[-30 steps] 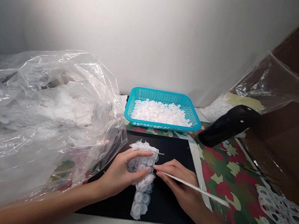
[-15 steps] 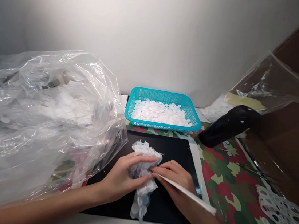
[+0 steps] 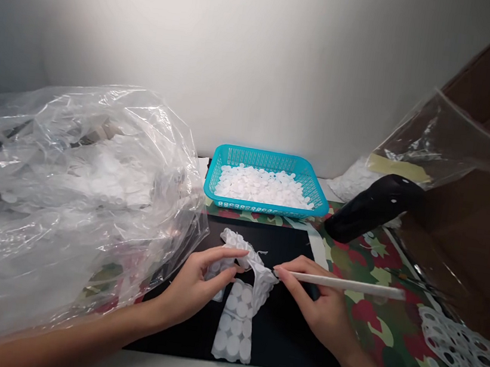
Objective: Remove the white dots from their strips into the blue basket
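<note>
**Q: Where is the strip of white discs point(image 3: 235, 326) seen?**
A: It is laid on a black mat point(image 3: 296, 341), below a teal plastic basket point(image 3: 270, 158) heaped with loose white discs point(image 3: 265, 186). Its upper end is lifted and folded over.

**Q: How are the fingers set?**
A: The raised end is pinched by the left hand point(image 3: 200, 280), thumb and fingers closed on it. A thin white stick point(image 3: 344, 285) is gripped between thumb and fingertips by the right hand point(image 3: 324, 302), its tip held just beside the fold.

**Q: How would it handle?**
A: It is judged light, soft and easily creased. Hold is best taken at the backing's edge, clear of the discs.
</note>
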Demonstrator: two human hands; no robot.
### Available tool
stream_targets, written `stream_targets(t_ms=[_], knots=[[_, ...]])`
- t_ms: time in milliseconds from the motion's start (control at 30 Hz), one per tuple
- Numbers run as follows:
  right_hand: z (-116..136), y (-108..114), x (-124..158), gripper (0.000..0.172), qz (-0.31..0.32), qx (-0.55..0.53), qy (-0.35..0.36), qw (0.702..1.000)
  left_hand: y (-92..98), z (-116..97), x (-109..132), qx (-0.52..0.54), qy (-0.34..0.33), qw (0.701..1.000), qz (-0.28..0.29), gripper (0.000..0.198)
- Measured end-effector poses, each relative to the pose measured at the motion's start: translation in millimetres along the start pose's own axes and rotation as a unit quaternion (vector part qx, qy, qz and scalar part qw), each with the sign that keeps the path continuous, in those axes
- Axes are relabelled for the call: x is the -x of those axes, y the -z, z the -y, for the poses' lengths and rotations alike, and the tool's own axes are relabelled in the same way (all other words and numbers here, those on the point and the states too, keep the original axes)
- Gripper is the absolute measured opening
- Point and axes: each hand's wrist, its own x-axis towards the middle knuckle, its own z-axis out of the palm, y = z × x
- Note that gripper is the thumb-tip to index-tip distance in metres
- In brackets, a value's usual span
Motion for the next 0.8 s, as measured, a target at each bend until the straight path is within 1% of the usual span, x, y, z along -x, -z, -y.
stream_targets(t_ms=[67, 133, 233, 300, 367, 500, 567, 667, 700, 733, 800], knots=[[-2.2, 0.6, -1.1, 0.013, -0.011, -0.013, -0.009, 1.000, 2.4, -1.0, 1.9, -0.044, -0.011, 0.999, -0.008, 0.031], [-4.7, 1.4, -2.7, 0.015, -0.013, -0.031, 0.000, 0.999, 5.7, -3.0, 3.7, -0.094, -0.030, 0.995, -0.015, 0.034], [-7.9, 3.6, -4.1, 0.015, 0.022, -0.048, 0.004, 0.999, 11.0, -7.2, 4.5, -0.152, -0.040, 0.987, -0.015, 0.036], [-9.0, 5.6, -4.4, 0.016, 0.045, -0.043, -0.009, 0.998, 13.8, -9.7, 3.3, -0.156, -0.035, 0.987, -0.014, 0.034], [-9.5, 7.7, -4.8, 0.017, 0.045, -0.031, -0.017, 0.998, 15.4, -11.3, 1.4, -0.122, -0.017, 0.992, -0.015, 0.032], [-12.1, 11.3, -7.5, 0.019, 0.017, -0.031, -0.023, 0.999, 15.0, -9.5, -2.5, -0.032, 0.056, 0.998, -0.001, 0.030], [-14.5, 12.0, -9.0, 0.019, -0.013, -0.040, -0.011, 0.999, 13.4, -6.1, -3.5, 0.002, 0.060, 0.998, -0.007, 0.031], [-15.5, 10.5, -8.9, 0.015, -0.066, -0.029, 0.027, 0.997, 10.0, -0.1, -3.2, 0.062, 0.047, 0.997, -0.019, 0.036], [-14.2, 9.1, -8.1, 0.014, -0.074, -0.023, 0.038, 0.996, 8.6, 1.4, -2.5, 0.084, 0.047, 0.995, -0.017, 0.037], [-12.0, 7.1, -6.7, 0.014, -0.071, -0.019, 0.043, 0.996, 7.3, 2.5, -1.7, 0.103, 0.051, 0.993, -0.011, 0.039], [-5.7, 1.5, -3.1, 0.016, -0.035, -0.026, 0.049, 0.998, 4.5, 3.5, 0.6, 0.128, 0.059, 0.990, 0.008, 0.043]])
